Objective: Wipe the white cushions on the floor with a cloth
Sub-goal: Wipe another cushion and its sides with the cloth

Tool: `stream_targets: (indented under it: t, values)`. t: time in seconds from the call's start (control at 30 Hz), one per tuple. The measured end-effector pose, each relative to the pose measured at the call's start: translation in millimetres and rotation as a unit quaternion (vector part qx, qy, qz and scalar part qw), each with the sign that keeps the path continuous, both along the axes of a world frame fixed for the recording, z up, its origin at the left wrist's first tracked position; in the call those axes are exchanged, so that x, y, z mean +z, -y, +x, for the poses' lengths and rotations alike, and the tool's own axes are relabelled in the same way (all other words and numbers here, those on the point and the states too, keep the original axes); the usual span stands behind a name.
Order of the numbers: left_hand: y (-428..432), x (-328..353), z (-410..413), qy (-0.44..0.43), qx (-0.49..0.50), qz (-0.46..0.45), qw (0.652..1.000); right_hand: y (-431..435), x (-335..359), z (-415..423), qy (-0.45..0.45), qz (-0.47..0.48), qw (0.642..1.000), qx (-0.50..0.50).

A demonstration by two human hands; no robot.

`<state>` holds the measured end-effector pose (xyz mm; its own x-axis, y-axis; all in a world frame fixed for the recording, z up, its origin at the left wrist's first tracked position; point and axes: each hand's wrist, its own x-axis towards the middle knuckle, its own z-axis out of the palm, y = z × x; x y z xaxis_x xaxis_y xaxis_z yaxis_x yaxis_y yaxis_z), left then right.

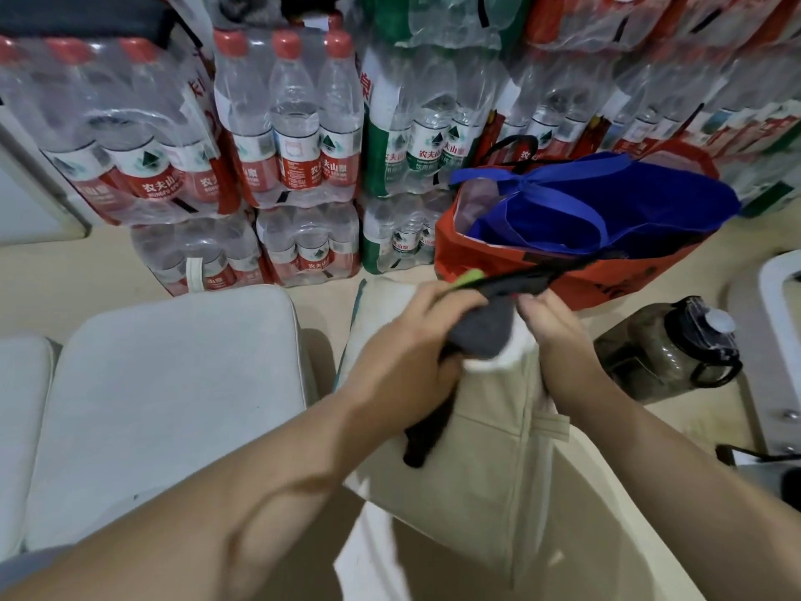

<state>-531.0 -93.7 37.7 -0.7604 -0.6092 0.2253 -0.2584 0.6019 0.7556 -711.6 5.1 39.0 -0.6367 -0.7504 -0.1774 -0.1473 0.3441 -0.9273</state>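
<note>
now left hand [407,340] and right hand [552,329] both clench the grey cloth [483,336].

Cloth [481,336] in left hand [403,344], right hand [559,336]

Matt white cushions [164,409], soft grey cloth [481,336], glossy plastic-wrapped bottles [290,119].

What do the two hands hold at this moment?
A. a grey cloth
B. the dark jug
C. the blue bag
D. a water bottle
A: the left hand and the right hand both grip the grey cloth between them; neither touches any bottle, bag or jug.
</note>
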Motion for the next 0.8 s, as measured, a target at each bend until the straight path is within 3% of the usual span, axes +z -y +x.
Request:
stream_targets:
  t: [0.13,0.2,0.27,0.37,0.47,0.57,0.67,0.73,0.8]
  values:
    - [33.3,-21.4,6.1,0.115,0.202,0.067,0.97,-7.8,2.6,-4.5,-0.013,0.042,0.998,-0.046]
    - [24.7,-18.3,2.0,0.129,0.214,0.046,0.967,-7.7,-0.6,-8.4,-0.011,0.045,0.997,-0.061]
    - [1.4,-6.5,-7.4,0.088,0.149,0.032,0.984,-3.3,-3.6,-11.4,-0.003,0.05,0.997,-0.063]
    - [-44.5,11.3,-20.1,0.024,-0.024,0.025,0.999,1.8,-6.9,-16.1,0.133,0.032,0.985,-0.104]
    - [-44.5,17.0,-21.1,-0.009,-0.085,0.021,0.996,5.6,-18.9,-26.9,0.169,0.023,0.977,-0.131]
    - [4.3,-6.8,-13.2,0.075,0.032,-0.017,0.996,4.7,-16.0,-25.0,0.102,0.061,0.984,-0.133]
    - [42.6,-27.7,1.0,0.191,0.221,0.047,0.955,-6.0,-6.5,-20.6,0.052,0.082,0.989,-0.109]
    - [30.4,-23.6,1.5,0.22,0.241,0.057,0.944,-12.2,-0.7,-18.9,0.054,0.074,0.991,-0.094]
    - [-2.6,-7.7,-4.7,0.181,0.185,0.041,0.965,-13.5,0.5,-23.4,0.037,0.074,0.992,-0.098]
